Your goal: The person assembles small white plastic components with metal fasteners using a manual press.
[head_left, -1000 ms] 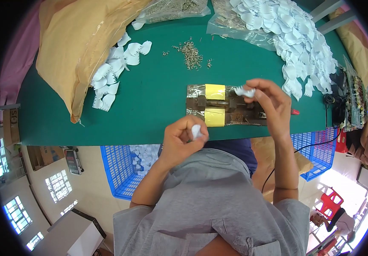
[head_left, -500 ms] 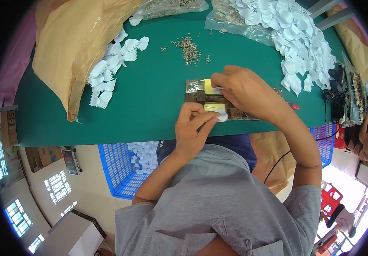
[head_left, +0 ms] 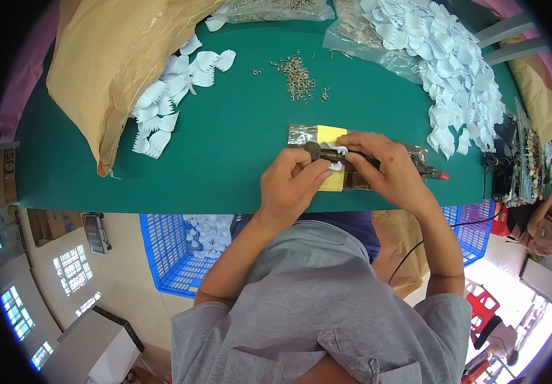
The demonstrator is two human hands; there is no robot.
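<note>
Green tabletop [head_left: 225,160] fills the space before you, with a tan sack [head_left: 113,77] at its left and a heap of white toothed pieces [head_left: 455,83] at far right. Your dark fixture [head_left: 359,182] sits near the front edge. Your right hand [head_left: 388,168], half curled, closes thumb and forefinger about the upper white piece [head_left: 333,148]; your left hand [head_left: 287,189] pinches the smaller-showing lower white piece [head_left: 335,166], both over the fixture. Tiny metal coils [head_left: 299,82] lie beyond.
</note>
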